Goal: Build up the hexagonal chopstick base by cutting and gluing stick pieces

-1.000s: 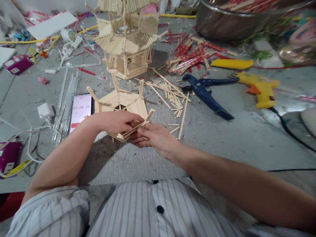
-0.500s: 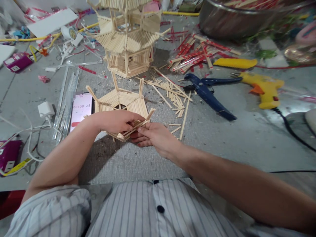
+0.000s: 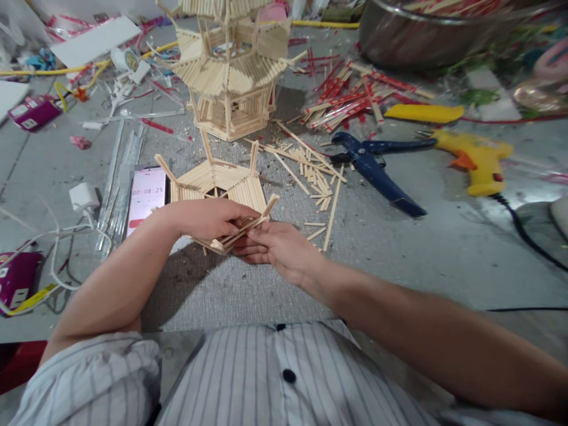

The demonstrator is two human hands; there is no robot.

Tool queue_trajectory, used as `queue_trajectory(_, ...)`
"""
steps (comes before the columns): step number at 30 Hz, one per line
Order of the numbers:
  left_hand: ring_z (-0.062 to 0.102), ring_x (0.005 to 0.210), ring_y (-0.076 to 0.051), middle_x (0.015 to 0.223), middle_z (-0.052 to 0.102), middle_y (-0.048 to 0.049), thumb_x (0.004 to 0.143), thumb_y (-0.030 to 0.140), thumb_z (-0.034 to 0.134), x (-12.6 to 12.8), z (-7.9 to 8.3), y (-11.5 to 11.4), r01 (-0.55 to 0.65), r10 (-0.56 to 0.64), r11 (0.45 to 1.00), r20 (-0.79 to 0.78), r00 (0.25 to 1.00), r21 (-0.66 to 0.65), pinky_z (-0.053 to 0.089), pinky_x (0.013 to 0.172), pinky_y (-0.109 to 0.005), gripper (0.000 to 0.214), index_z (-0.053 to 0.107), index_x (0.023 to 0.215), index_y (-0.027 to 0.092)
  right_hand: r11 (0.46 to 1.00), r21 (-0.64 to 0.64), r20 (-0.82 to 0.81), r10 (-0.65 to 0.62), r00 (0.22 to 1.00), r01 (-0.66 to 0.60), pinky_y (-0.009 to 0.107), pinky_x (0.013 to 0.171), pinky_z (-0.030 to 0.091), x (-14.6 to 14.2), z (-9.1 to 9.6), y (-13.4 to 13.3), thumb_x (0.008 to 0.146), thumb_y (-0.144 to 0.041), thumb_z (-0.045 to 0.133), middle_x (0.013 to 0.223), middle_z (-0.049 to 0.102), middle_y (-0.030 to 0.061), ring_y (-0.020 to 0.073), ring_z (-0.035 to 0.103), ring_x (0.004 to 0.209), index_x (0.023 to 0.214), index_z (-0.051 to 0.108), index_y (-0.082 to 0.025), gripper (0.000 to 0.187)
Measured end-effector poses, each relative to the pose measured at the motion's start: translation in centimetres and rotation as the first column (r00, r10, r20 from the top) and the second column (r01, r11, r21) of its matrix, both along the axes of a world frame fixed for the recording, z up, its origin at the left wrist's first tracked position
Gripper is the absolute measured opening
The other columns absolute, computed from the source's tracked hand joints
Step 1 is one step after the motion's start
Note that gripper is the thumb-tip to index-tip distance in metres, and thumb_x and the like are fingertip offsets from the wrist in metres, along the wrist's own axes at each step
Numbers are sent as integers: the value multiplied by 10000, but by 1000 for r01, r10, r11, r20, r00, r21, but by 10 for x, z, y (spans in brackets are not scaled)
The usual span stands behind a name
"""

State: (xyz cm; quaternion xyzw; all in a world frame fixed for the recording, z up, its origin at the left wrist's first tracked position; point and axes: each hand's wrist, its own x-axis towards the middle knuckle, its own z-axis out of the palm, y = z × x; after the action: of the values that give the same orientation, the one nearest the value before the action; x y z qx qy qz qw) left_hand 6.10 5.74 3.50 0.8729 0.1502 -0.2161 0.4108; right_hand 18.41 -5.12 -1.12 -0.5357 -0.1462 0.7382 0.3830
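Through the head camera I have both of my hands on a hexagonal stick frame near the middle of the near edge of the grey table. My right hand is gripping the frame's near right side, thumb on top and fingers underneath. My left hand reaches across the frame with its fingers bent, fingertips against that same side; I cannot tell whether they pinch a stick there, as the contact is hidden. Pairs of sticks slant up from the frame's corners.

Just left of the frame lies a smartphone showing 00:08:25, partly covered by my left forearm, with clear glue sticks beside it and a white charger further towards the left edge. Behind the frame, towards the far edge, stands a tiered stick pagoda, its top cut off from view. Short stick offcuts are scattered right of the frame, then blue hand cutters and a yellow glue gun towards the right edge. A metal pot sits near the far right corner.
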Motion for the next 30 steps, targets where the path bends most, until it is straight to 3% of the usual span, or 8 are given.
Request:
queue_trajectory(5, 566, 959, -127, 1205, 602, -15, 804, 156, 410, -1, 0, 0, 12, -11, 1000, -21, 1000, 25, 395, 800, -196, 465, 495, 1255, 234, 1000, 18, -39, -2, 999, 3, 234, 583, 513, 0, -5, -2, 856, -113, 458, 661, 690, 46, 113, 645, 580, 793, 613, -132, 168)
queue_trajectory(14, 565, 981, -139, 1217, 597, -12, 754, 118, 427, -3, 0, 0, -4, 5, 999, -23, 1000, 43, 393, 806, -204, 514, 500, 1246, 246, 999, 43, -39, -2, 999, 4, 215, 574, 506, -1, -4, -2, 859, -137, 463, 658, 684, 40, 98, 633, 575, 754, 607, -147, 178)
queue_trajectory(22, 557, 779, -126, 927, 659, -9, 740, 131, 422, 1, 8, -5, -40, 42, 998, -27, 999, 58, 378, 683, -208, 369, 597, 1060, 183, 995, 97, 40, 13, 999, -17, 201, 552, 485, -2, -3, -3, 832, -190, 505, 689, 692, 45, 92, 623, 568, 771, 628, -151, 143)
queue_trajectory(26, 553, 794, -133, 948, 650, -16, 768, 205, 447, 0, 18, -6, -117, 119, 978, 1, 993, 172, 375, 701, -217, 353, 589, 1090, 184, 992, 125, 39, 3, 999, -8, 210, 541, 471, -3, -4, -5, 820, -178, 495, 645, 674, 36, 99, 624, 562, 716, 604, -150, 152)
queue_trajectory(30, 546, 828, -133, 945, 645, -6, 795, 252, 444, -5, 36, -10, -236, 232, 909, 52, 971, 343, 373, 745, -219, 358, 585, 1117, 184, 975, 221, 62, -36, 997, 21, 213, 540, 461, 1, -4, -11, 817, -187, 497, 642, 671, 22, 93, 617, 548, 671, 563, -156, 163)
